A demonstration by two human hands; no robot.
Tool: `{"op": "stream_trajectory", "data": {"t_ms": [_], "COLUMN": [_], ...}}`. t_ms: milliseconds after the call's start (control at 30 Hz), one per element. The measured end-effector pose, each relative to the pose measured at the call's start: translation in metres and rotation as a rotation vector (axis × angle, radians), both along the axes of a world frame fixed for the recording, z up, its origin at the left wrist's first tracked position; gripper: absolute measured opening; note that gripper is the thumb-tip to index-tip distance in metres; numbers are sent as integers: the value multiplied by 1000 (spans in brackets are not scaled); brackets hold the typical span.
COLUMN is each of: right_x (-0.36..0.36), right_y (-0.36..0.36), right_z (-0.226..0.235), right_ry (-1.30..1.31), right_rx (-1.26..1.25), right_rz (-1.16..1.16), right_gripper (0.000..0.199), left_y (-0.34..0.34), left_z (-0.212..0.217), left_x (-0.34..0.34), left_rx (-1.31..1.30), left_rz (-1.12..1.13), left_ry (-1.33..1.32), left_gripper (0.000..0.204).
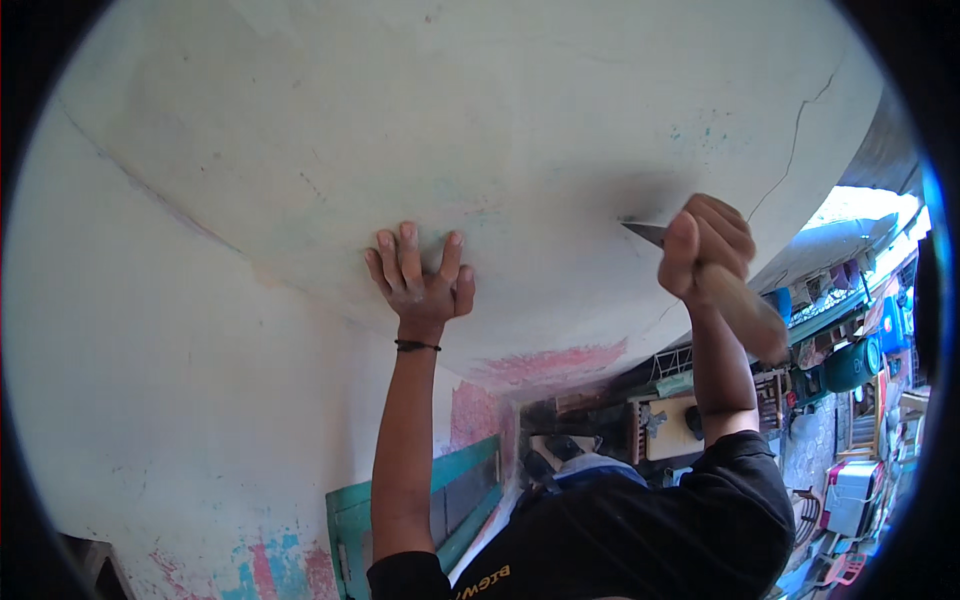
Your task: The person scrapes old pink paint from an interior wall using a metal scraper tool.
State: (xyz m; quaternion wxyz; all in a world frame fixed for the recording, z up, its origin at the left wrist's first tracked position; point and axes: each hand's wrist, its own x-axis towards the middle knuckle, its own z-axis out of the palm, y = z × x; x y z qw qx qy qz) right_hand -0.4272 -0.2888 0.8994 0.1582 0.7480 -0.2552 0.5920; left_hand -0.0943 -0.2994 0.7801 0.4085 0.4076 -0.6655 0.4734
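My left hand [420,280] lies against the pale, worn wall [300,200], its fingers spread and holding nothing; a dark band circles that wrist. To the right, my right hand [708,245] is closed round a wooden-handled scraper [740,310]. Its thick handle sticks out of the fist toward the lower right. The thin dark metal blade [642,231] points left, with its tip at or very near the wall beside a small dark mark. The fist covers where blade and handle join. A soft shadow falls on the wall above the blade.
A long crack [797,135] runs down the wall at right. Pink paint patches [550,365] show lower down. Below stand a green wooden frame [350,510] and a light-topped table [670,428]. A cooler box [853,497] and a green container [850,367] are among clutter at right.
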Motion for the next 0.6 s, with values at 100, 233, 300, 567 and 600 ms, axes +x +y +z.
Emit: {"op": "stream_trajectory", "data": {"t_ms": [100, 233, 300, 567, 600], "right_x": [-1, 12, 19, 40, 34], "right_y": [0, -1, 15, 106, 113], "right_z": [-5, -35, -64, -151, -154], "right_ry": [-175, 6, -39, -366, -366], "right_rx": [-89, 7, 173, 913, 994], "right_rz": [74, 123, 90, 41, 41], "right_gripper": [41, 41, 40, 36, 38], "left_y": [-5, 0, -4, 7, 11], "left_z": [-2, 1, 1, -21, -31], "left_x": [-1, -1, -2, -4, -8], "left_rx": [3, 7, 13, 80, 115], "left_rz": [-2, -4, -10, 5, 17], "left_ry": [8, 15, 14, 25, 50], "left_gripper": [49, 49, 49, 50, 57]}}
